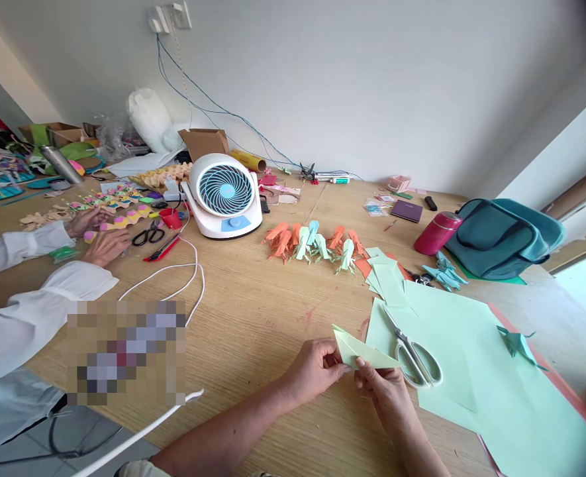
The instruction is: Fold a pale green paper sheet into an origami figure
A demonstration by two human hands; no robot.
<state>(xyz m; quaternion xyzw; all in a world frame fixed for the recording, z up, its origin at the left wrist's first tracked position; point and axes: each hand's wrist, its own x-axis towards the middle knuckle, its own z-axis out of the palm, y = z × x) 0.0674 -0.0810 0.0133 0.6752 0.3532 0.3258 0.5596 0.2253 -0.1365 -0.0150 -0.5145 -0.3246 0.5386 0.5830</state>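
Between my two hands is a folded piece of pale green paper (362, 352), creased to a pointed shape and held just above the wooden table. My left hand (315, 368) pinches its left edge near the lower corner. With the thumb on top, my right hand (385, 387) grips its lower right side. White-handled scissors (416, 358) lie right beside my right hand, on large pale green sheets (451, 331). Smaller cut green sheets (388, 281) are stacked beyond them. Farther back stands a row of folded paper figures (313, 244) in orange, green and blue.
A white fan (226, 195) stands at the back. Pink bottle (438, 233) and teal bag (501, 238) are at right, near a teal paper figure (517, 344). On the left, a co-worker's hands (104, 245) handle small colourful pieces near black scissors (148, 233). A white cable (200, 285) crosses the table.
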